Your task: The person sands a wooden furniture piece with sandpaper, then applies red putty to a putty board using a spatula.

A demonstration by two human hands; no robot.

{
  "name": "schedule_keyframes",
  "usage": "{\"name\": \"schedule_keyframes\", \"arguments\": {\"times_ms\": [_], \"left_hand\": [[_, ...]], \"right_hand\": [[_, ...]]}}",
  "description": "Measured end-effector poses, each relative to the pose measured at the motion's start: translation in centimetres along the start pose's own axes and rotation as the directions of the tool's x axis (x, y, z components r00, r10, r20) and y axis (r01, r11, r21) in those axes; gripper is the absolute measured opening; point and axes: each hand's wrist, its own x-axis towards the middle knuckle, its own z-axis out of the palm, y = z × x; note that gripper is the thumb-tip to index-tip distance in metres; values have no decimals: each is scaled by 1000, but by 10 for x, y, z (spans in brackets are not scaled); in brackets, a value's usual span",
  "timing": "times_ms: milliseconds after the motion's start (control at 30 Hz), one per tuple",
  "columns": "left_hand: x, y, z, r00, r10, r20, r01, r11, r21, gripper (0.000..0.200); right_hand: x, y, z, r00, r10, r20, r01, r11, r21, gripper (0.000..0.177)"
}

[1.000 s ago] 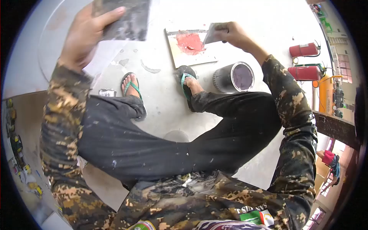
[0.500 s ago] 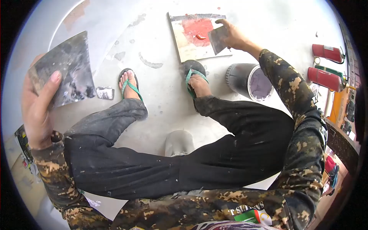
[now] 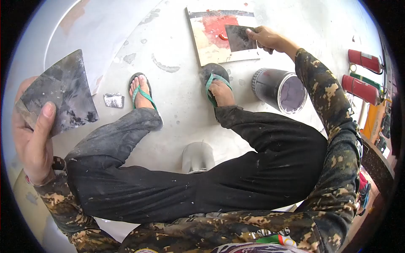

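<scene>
My left hand pinches a thin, dark, paint-stained spreader sheet, thumb on its face and fingers behind it. The sheet is held up at the left, beside a large pale curved panel. A second dark flat spreader is gripped by its edge in my right hand. It overlaps a square mixing board on the floor. Red filler is smeared across the board, and a brighter red dab lies right at the spreader's left edge.
A dark bucket lies on its side right of my sandalled foot. A small white-smeared block rests near the other foot. Between my legs is a pale can. Red fire extinguishers stand at the far right.
My right hand has turned the spreader flatter over the board and shifted slightly right. My left hand and its sheet have moved a little down and left.
</scene>
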Motion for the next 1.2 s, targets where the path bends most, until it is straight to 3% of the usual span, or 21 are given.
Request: {"name": "schedule_keyframes", "arguments": {"times_ms": [67, 167, 300, 367, 467, 600, 667, 700, 767, 833, 933, 1000, 1033, 1100, 1133, 1200], "left_hand": [[1, 1, 0, 1000, -9, -9, 9, 1000, 24, 34], [2, -3, 0, 999, -43, -11, 43, 999, -34, 35], [5, -3, -3, 1000, -6, 13, 6, 999, -40, 37], [3, -7, -6, 1000, -10, 13, 11, 997, -82, 38], [1, -29, -24, 990, -138, -27, 123, 942, -311, 49], [3, -16, -4, 976, -156, -154, 99, 940, -328, 48], [5, -16, -2, 971, -180, -157, 132, 952, -277, 50], [5, -17, -3, 971, -178, -159, 130, 952, -276, 50], [5, -19, -5, 973, -174, -153, 132, 959, -251, 51], [5, -17, -2, 975, -152, -165, 111, 966, -235, 52], [5, -18, -2, 976, -131, -173, 96, 977, -193, 53], [4, -17, -2, 976, -133, -171, 104, 981, -166, 53], [4, -16, -1, 978, -120, -173, 93, 983, -156, 53], [5, -14, 0, 979, -110, -171, 86, 985, -147, 54], [5, -12, 0, 980, -93, -174, 78, 993, -88, 54], [6, -12, 0, 982, -76, -174, 72, 997, -30, 55]], "right_hand": [[-1, 1, -4, 998, 47, 48, -46, 999, -24, 44], [0, 8, -6, 981, 3, 195, -36, 985, 166, 44], [16, 23, -5, 972, -74, 225, 13, 965, 260, 44], [13, 22, 5, 996, -93, 4, 86, 940, 330, 41], [26, 38, 1, 977, -209, 40, 183, 920, 346, 41], [26, 37, 3, 981, -193, 3, 180, 919, 351, 34], [43, 48, 3, 962, -204, -184, 247, 935, 256, 41], [41, 45, 2, 961, -205, -186, 249, 934, 256, 41], [39, 40, 1, 897, -245, -369, 342, 912, 226, 44], [48, 47, 1, 894, -244, -375, 362, 887, 287, 46], [49, 51, 1, 868, -214, -447, 313, 936, 159, 44], [46, 51, 2, 813, -357, -460, 348, 931, -108, 41], [54, 60, 2, 814, -357, -458, 348, 931, -108, 41], [62, 65, 3, 680, -673, -292, 536, 728, -428, 39], [57, 63, 4, 682, -671, -291, 535, 729, -427, 39], [42, 56, 8, 739, -673, -12, 423, 478, -770, 48]]}}
